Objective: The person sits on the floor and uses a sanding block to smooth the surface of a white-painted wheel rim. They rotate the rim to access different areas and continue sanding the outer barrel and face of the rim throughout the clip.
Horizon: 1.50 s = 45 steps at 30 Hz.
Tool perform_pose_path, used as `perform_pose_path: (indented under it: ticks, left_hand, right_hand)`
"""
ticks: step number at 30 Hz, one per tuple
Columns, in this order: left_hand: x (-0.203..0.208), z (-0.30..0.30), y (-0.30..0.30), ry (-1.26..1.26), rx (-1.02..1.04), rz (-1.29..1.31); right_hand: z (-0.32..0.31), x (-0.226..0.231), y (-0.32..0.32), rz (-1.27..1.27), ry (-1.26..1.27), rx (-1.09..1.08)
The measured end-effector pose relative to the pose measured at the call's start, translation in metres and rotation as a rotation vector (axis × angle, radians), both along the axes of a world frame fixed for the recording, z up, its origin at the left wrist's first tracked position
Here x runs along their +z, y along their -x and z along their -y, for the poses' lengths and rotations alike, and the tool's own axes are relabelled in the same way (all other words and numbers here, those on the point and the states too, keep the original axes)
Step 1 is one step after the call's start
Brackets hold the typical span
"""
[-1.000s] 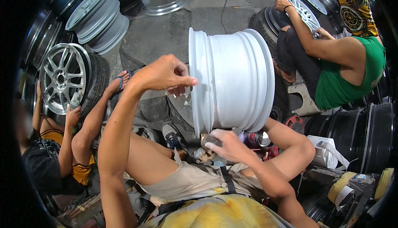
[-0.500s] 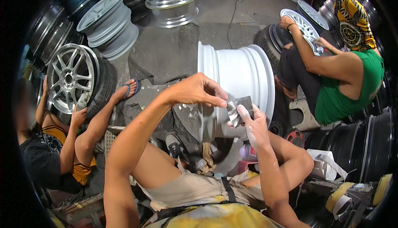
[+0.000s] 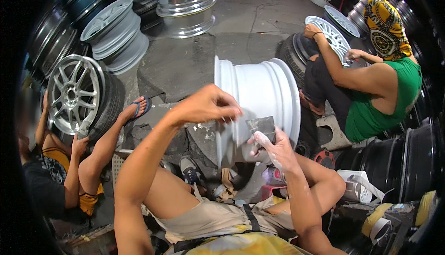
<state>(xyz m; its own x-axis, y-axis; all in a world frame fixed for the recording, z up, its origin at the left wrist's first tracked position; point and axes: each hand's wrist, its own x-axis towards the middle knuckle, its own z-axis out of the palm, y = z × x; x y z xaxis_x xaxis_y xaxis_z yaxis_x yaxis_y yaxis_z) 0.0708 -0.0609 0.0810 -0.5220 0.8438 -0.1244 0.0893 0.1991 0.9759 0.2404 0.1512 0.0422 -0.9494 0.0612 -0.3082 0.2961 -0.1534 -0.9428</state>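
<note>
My right hand (image 3: pixel 279 152), dusted with white powder, grips a thin dark grey square piece (image 3: pixel 261 124) between thumb and fingers. Whether that piece is sandpaper or a small plate, I cannot tell. To its left, my left hand (image 3: pixel 209 105) hangs with bent fingers drawn together at the tips; anything small between them is hidden. Both hands are above a white-coated wheel rim (image 3: pixel 252 81), which rests on its side in front of my knees. The left fingertips are apart from the square piece.
At the left, a person holds a silver spoked wheel (image 3: pixel 74 95) beside a tyre (image 3: pixel 111 102). At the right, another person in green works on a white spoked wheel (image 3: pixel 330 36). Stacked rims (image 3: pixel 183 11) stand behind. A white box (image 3: pixel 354 185) is by my right knee.
My left hand has drawn away from the square piece, to the left, and its fingertips have come closer together. The right hand still holds the piece, now tilted flatter. The whole view has shifted slightly.
</note>
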Motion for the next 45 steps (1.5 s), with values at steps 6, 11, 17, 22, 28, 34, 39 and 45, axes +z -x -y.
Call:
perform_pose_path:
  ticks: [6,11,17,22,28,34,39,45]
  left_hand:
    - [-0.032,-0.031,0.08,0.194,0.762,-0.672]
    - [-0.08,-0.081,0.104,0.569,0.975,-0.385]
    - [-0.076,-0.071,0.095,0.579,0.867,-0.415]
    - [-0.069,-0.069,0.093,0.575,0.914,-0.401]
    - [-0.066,-0.074,0.084,0.554,0.871,-0.395]
    - [-0.073,-0.066,0.083,0.566,0.908,-0.424]
    - [-0.064,-0.067,0.078,0.568,0.904,-0.417]
    - [-0.066,-0.067,0.074,0.546,0.889,-0.392]
  right_hand:
    - [-0.06,0.01,0.022,-0.628,-1.265,-0.199]
    - [-0.069,0.0,0.044,-0.667,-1.734,-0.072]
    - [-0.063,-0.002,0.047,-0.638,-1.856,-0.098]
    - [-0.062,-0.009,0.051,-0.619,-1.822,-0.066]
    - [-0.071,-0.002,0.065,-0.602,-1.871,-0.03]
    - [-0.064,-0.003,0.033,-0.567,-1.826,0.125]
    - [-0.065,-0.001,0.054,-0.572,-1.835,0.06]
    - [-0.063,0.006,0.036,-0.621,-1.855,0.107]
